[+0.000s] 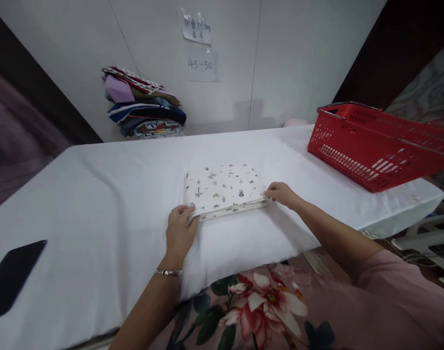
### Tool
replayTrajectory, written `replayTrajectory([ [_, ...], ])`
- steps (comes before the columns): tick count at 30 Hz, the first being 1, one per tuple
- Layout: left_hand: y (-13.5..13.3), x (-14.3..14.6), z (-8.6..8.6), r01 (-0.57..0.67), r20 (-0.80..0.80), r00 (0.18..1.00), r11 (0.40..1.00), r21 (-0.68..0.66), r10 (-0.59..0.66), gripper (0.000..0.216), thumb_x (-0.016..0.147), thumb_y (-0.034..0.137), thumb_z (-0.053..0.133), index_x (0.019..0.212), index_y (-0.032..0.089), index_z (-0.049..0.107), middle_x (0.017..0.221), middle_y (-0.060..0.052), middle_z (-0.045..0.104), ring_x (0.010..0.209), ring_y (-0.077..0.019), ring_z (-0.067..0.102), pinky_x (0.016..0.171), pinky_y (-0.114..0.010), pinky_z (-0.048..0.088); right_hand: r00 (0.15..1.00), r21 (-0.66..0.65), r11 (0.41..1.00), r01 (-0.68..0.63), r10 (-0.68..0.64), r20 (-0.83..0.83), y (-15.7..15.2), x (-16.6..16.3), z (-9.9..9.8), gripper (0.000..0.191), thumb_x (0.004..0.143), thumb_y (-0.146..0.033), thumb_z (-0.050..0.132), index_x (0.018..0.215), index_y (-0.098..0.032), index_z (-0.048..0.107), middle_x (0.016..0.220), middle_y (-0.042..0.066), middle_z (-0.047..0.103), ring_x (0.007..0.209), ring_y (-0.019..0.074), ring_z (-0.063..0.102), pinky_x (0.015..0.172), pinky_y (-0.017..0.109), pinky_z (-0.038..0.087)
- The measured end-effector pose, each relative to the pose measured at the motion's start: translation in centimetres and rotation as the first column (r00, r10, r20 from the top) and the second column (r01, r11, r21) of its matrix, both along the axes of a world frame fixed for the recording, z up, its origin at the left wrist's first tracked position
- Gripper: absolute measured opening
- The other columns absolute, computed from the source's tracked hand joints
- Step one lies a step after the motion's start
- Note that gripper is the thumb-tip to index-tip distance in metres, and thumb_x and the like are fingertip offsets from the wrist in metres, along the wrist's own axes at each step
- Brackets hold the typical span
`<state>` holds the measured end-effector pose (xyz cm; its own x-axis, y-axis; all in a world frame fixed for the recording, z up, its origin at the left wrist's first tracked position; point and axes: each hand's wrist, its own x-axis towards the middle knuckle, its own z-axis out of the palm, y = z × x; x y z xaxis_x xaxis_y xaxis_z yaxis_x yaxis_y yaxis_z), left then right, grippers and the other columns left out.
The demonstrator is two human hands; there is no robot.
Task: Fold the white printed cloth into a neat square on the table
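A white cloth (225, 189) with small printed shapes lies folded into a flat rectangle on the white-covered table, its stacked layers showing along the near edge. My left hand (181, 227) pinches the near left corner, thumb and fingers closed on the layers. At the near right corner my right hand (280, 193) grips the cloth between thumb and bent fingers. Both hands rest close to the tabletop.
To the right stands a red plastic basket (375, 150) with metal handles. A pile of folded fabrics (145, 107) sits at the back left by the wall. A dark flat object (13, 277) lies at the front left of the white tablecloth (97, 204).
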<state>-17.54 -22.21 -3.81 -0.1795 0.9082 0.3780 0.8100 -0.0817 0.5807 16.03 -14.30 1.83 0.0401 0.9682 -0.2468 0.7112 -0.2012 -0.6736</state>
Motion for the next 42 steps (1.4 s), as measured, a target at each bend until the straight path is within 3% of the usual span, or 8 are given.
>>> replayTrajectory([
  [6, 0.1, -0.1, 0.0, 0.011, 0.001, 1.0, 1.0, -0.01, -0.011, 0.024, 0.077, 0.031, 0.054, 0.097, 0.023, 0.065, 0.111, -0.004, 0.052, 0.102, -0.0199, 0.05, 0.088, -0.032, 0.045, 0.988, 0.055, 0.994, -0.098, 0.091, 0.127, 0.4, 0.1, -0.1, 0.007, 0.067, -0.023, 0.057, 0.066, -0.017, 0.058, 0.056, -0.001, 0.056, 0.053, 0.0103, 0.048, 0.047, 0.02, 0.031],
  [12, 0.1, 0.0, 0.1, 0.02, 0.035, 0.999, 1.0, 0.0, -0.02, 0.024, 0.077, 0.031, 0.054, 0.096, 0.023, 0.065, 0.109, -0.004, 0.052, 0.102, -0.0197, 0.051, 0.089, -0.033, 0.045, 0.959, 0.147, 0.979, -0.144, 0.101, 0.265, 0.5, -0.2, -0.1, 0.004, 0.067, -0.022, 0.056, 0.064, -0.018, 0.057, 0.062, -0.001, 0.058, 0.058, 0.0105, 0.048, 0.05, 0.02, 0.031],
  [15, 0.2, -0.1, 0.0, 0.028, 0.048, 0.998, 1.0, 0.002, -0.028, 0.024, 0.078, 0.031, 0.053, 0.097, 0.024, 0.065, 0.11, -0.004, 0.052, 0.103, -0.0196, 0.051, 0.089, -0.033, 0.045, 0.98, 0.167, 0.979, -0.114, 0.084, 0.18, 0.5, -0.2, 0.4, 0.003, 0.067, -0.021, 0.058, 0.066, -0.018, 0.056, 0.062, -0.001, 0.057, 0.058, 0.0106, 0.049, 0.049, 0.02, 0.031],
  [20, 0.2, -0.1, 0.1, 0.026, 0.045, 0.999, 1.0, -0.005, -0.026, 0.024, 0.077, 0.031, 0.054, 0.098, 0.024, 0.065, 0.112, -0.004, 0.052, 0.103, -0.0195, 0.052, 0.088, -0.032, 0.046, 0.979, 0.019, 0.999, 0.041, -0.037, -0.202, 0.5, -0.2, 0.6, 0.01, 0.067, -0.018, 0.06, 0.074, -0.018, 0.053, 0.057, -0.002, 0.054, 0.051, 0.0091, 0.05, 0.042, 0.019, 0.031],
  [29, 0.2, -0.1, 0.0, 0.026, -0.008, 1.0, 1.0, 0.009, -0.026, 0.022, 0.079, 0.03, 0.053, 0.096, 0.023, 0.065, 0.11, -0.004, 0.052, 0.101, -0.0194, 0.052, 0.09, -0.033, 0.044, 0.994, -0.085, 0.996, 0.033, -0.042, -0.104, 0.2, -0.1, -1.4, 0.008, 0.069, -0.02, 0.058, 0.076, -0.016, 0.056, 0.049, -0.002, 0.054, 0.041, 0.0087, 0.045, 0.037, 0.019, 0.029],
  [32, 0.1, 0.0, 0.2, 0.015, -0.08, 0.997, 1.0, -0.004, -0.015, 0.023, 0.079, 0.03, 0.053, 0.098, 0.023, 0.064, 0.112, -0.005, 0.052, 0.101, -0.0208, 0.051, 0.088, -0.034, 0.045, 0.997, -0.088, 0.996, -0.009, 0.002, -0.073, 0.2, 0.0, -1.1, 0.008, 0.071, -0.023, 0.057, 0.069, -0.015, 0.057, 0.047, -0.001, 0.052, 0.04, 0.0078, 0.042, 0.037, 0.019, 0.029],
  [37, 0.0, 0.2, 1.3, 0.062, -0.33, 0.942, 0.998, 0.008, -0.056, 0.025, 0.079, 0.025, 0.052, 0.102, 0.022, 0.062, 0.118, -0.008, 0.052, 0.106, -0.0256, 0.047, 0.088, -0.039, 0.041, 0.998, -0.066, 0.998, -0.009, 0.005, -0.059, 0.5, 0.2, -1.0, 0.008, 0.069, -0.023, 0.059, 0.069, -0.015, 0.059, 0.046, -0.002, 0.051, 0.042, 0.0082, 0.044, 0.038, 0.019, 0.029],
  [42, 0.7, 0.0, 2.6, 0.183, -0.501, 0.844, 0.981, -0.067, -0.192, 0.024, 0.08, 0.021, 0.049, 0.1, 0.021, 0.062, 0.108, -0.009, 0.058, 0.102, -0.0268, 0.05, 0.083, -0.04, 0.038, 0.978, -0.139, 0.99, 0.021, -0.05, -0.201, 1.1, 0.3, -0.7, 0.01, 0.067, -0.021, 0.063, 0.063, -0.015, 0.056, 0.052, -0.001, 0.053, 0.046, 0.0077, 0.047, 0.039, 0.018, 0.031],
])
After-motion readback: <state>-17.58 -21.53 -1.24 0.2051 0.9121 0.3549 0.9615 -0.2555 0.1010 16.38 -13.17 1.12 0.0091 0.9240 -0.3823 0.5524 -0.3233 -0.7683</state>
